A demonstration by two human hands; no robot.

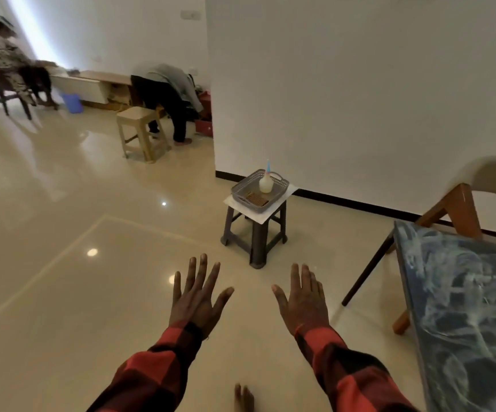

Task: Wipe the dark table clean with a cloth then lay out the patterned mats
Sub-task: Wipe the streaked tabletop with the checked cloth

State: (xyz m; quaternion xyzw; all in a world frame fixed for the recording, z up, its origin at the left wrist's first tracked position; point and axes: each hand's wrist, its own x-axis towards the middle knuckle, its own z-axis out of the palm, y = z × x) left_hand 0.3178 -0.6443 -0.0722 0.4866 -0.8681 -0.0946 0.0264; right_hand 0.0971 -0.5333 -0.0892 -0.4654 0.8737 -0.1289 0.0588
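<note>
The dark table, its top marbled blue-grey with pale swirls, fills the right edge of the view. My left hand and my right hand are held out flat over the floor, fingers spread, holding nothing. Both are left of the table and not touching it. Ahead stands a small dark stool carrying a grey basket. In the basket lie a white squeeze bottle and a brown woven piece, possibly a mat. No cloth is visible.
A wooden-legged chair stands behind the table by the white wall. A beige stool and a bending person are further back, and a seated person is at the far left. Glossy tile floor lies in front of me.
</note>
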